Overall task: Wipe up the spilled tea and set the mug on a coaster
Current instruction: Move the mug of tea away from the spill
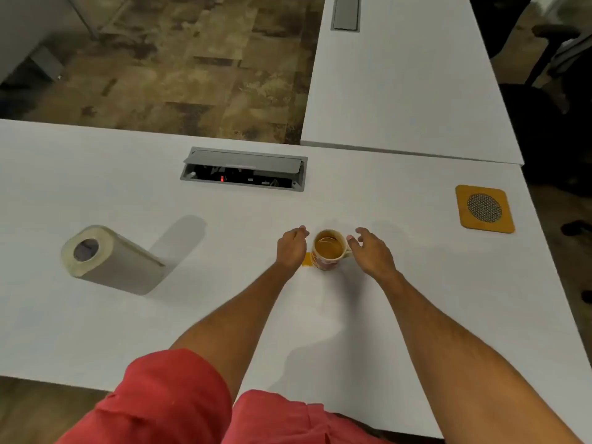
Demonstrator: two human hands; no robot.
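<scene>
L grip (291, 248) & R grip (371, 251) loosely curled, arms extended

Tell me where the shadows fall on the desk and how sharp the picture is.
Head view: the paper towel roll casts a soft shadow up and to the right; fainter shadows surround the mug and both arms on the desk. The picture is slightly soft overall, and the wide angle bends the desk edges.

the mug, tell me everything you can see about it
The mug stands upright near the middle of the white desk, holding amber tea close to its rim. It looks ceramic, cream with an orange-red pattern on the side and a pale handle pointing right. A small yellow-orange patch lies on the desk by its left base. The left hand and right hand flank it; contact is unclear.
</scene>
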